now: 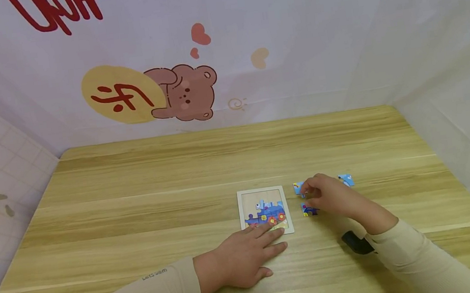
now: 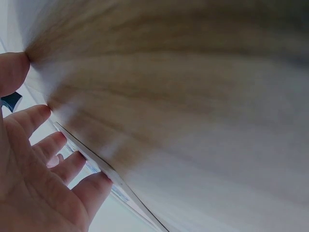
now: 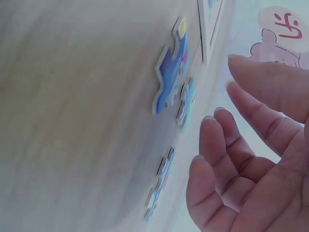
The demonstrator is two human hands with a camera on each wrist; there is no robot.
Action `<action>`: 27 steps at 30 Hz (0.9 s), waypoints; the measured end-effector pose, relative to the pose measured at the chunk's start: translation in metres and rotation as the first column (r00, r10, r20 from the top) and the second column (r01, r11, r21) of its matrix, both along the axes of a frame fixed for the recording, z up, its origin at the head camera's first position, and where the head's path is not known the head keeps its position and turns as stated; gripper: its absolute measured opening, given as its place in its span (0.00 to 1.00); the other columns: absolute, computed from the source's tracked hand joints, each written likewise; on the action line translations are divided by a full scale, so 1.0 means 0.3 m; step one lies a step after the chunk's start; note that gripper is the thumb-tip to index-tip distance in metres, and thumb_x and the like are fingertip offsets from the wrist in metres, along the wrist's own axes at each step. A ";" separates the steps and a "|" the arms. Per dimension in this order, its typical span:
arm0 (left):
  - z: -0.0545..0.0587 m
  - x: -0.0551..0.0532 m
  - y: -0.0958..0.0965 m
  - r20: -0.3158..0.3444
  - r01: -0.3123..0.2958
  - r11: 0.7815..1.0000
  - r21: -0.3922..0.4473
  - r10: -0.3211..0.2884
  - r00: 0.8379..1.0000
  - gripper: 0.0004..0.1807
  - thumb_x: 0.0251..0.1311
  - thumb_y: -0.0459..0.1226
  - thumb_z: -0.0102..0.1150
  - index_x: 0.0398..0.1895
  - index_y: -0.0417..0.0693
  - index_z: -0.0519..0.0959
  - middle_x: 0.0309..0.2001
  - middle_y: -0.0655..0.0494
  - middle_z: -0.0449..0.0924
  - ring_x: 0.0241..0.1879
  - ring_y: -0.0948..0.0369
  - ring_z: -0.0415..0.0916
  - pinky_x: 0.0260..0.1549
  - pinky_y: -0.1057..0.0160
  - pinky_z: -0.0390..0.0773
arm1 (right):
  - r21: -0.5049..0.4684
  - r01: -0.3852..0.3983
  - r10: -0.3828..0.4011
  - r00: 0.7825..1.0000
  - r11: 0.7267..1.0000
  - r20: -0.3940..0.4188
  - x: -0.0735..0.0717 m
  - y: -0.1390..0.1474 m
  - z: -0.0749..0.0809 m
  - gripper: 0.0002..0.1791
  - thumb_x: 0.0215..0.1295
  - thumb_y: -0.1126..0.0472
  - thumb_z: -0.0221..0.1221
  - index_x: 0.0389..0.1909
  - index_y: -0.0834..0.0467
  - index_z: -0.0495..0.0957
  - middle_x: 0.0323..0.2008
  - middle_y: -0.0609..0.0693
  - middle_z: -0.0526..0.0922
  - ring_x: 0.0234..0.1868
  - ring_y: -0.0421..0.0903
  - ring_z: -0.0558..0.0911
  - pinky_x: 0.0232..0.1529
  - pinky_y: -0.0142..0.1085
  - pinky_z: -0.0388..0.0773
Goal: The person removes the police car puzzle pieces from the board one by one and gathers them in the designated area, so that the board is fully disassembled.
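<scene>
A small jigsaw tray with a pale raised border lies at mid-table, its bare wooden base visible along the top. Joined pieces in it form part of a blue train picture. My left hand lies spread flat, fingertips over the tray's lower edge and the others on the table. Right of the tray, my right hand hovers over loose pieces, fingers loosely bent. In the right wrist view, nothing shows between its thumb and fingers. A dark blue piece and a light blue piece lie beneath it.
Another light blue piece lies beyond the right hand. A black device is worn at the right wrist. The wooden table meets a printed curtain at its back edge, with hanging sheets at both sides.
</scene>
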State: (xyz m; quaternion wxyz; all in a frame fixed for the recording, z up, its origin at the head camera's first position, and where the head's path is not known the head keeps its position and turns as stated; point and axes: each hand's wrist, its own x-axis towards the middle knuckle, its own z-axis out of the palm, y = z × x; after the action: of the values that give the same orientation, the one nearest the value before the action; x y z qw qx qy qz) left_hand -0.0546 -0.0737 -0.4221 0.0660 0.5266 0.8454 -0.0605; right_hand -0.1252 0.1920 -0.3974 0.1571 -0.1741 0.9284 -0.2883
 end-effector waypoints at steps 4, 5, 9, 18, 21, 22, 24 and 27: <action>-0.003 -0.001 0.000 0.004 -0.001 1.000 0.000 0.001 1.000 0.32 0.68 0.57 0.46 0.73 0.62 0.61 0.74 0.58 0.54 0.73 0.55 0.52 0.66 0.59 0.61 | -0.029 0.012 -0.012 1.000 1.000 -0.003 -0.003 -0.022 0.003 0.10 0.59 0.66 0.65 0.41 0.62 0.80 0.37 0.53 0.77 0.35 0.45 0.73 0.36 0.39 0.73; -0.003 -0.001 0.000 0.008 -0.002 1.000 -0.001 0.002 1.000 0.32 0.68 0.57 0.46 0.73 0.62 0.61 0.74 0.58 0.54 0.73 0.56 0.51 0.66 0.59 0.61 | -0.032 0.011 -0.011 1.000 0.999 -0.003 -0.003 -0.028 0.004 0.10 0.59 0.67 0.65 0.41 0.62 0.80 0.37 0.53 0.77 0.35 0.45 0.73 0.37 0.39 0.73; -0.004 -0.003 0.000 0.014 -0.001 1.000 -0.002 0.001 1.000 0.32 0.68 0.57 0.46 0.73 0.62 0.61 0.75 0.58 0.54 0.73 0.56 0.51 0.67 0.59 0.61 | -0.043 0.003 -0.003 1.000 0.999 0.003 -0.004 -0.052 0.007 0.10 0.60 0.67 0.64 0.42 0.62 0.80 0.38 0.53 0.77 0.37 0.46 0.74 0.38 0.40 0.74; -0.001 -0.004 -0.001 0.017 0.003 1.000 0.002 -0.003 1.000 0.32 0.68 0.56 0.46 0.73 0.61 0.61 0.75 0.57 0.54 0.73 0.55 0.51 0.66 0.59 0.61 | -0.078 -0.037 0.035 0.999 0.996 -0.020 -0.011 -0.101 0.006 0.11 0.60 0.68 0.63 0.44 0.63 0.79 0.39 0.53 0.78 0.38 0.48 0.75 0.40 0.40 0.74; -0.001 -0.004 -0.001 0.010 0.006 1.000 0.000 -0.006 1.000 0.32 0.68 0.56 0.46 0.73 0.61 0.61 0.75 0.57 0.54 0.73 0.55 0.51 0.67 0.59 0.61 | -0.079 -0.040 0.039 0.999 0.996 -0.021 -0.012 -0.118 0.007 0.10 0.60 0.68 0.63 0.43 0.63 0.79 0.39 0.53 0.77 0.37 0.47 0.74 0.38 0.40 0.74; -0.001 -0.004 -0.001 0.007 0.007 1.000 -0.001 -0.007 1.000 0.32 0.68 0.57 0.46 0.73 0.61 0.61 0.75 0.57 0.54 0.73 0.55 0.51 0.67 0.59 0.60 | -0.083 -0.041 0.039 0.999 0.996 -0.020 -0.012 -0.124 0.008 0.10 0.60 0.68 0.63 0.43 0.63 0.79 0.39 0.53 0.77 0.37 0.46 0.74 0.38 0.39 0.74; -0.001 -0.004 0.000 -0.001 0.009 1.000 -0.001 -0.009 1.000 0.32 0.68 0.57 0.46 0.73 0.61 0.61 0.74 0.57 0.54 0.73 0.55 0.51 0.67 0.59 0.61 | -0.088 -0.041 0.039 0.999 0.995 -0.023 -0.013 -0.135 0.008 0.10 0.60 0.68 0.63 0.42 0.63 0.80 0.39 0.54 0.78 0.37 0.46 0.75 0.38 0.39 0.74; -0.001 -0.004 0.001 -0.003 0.008 1.000 0.001 -0.008 1.000 0.32 0.68 0.57 0.46 0.73 0.61 0.62 0.74 0.57 0.54 0.73 0.55 0.51 0.66 0.59 0.61 | -0.092 -0.040 0.039 0.999 0.995 -0.022 -0.016 -0.148 0.007 0.10 0.59 0.69 0.63 0.43 0.63 0.79 0.39 0.55 0.78 0.37 0.46 0.75 0.38 0.40 0.74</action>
State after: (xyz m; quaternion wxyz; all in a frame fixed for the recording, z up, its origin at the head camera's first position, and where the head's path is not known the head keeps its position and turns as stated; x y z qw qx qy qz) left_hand -0.0558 -0.0736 -0.4223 0.0644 0.5299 0.8434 -0.0611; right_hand -0.1300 0.1476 -0.3954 0.1450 -0.2025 0.9119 -0.3262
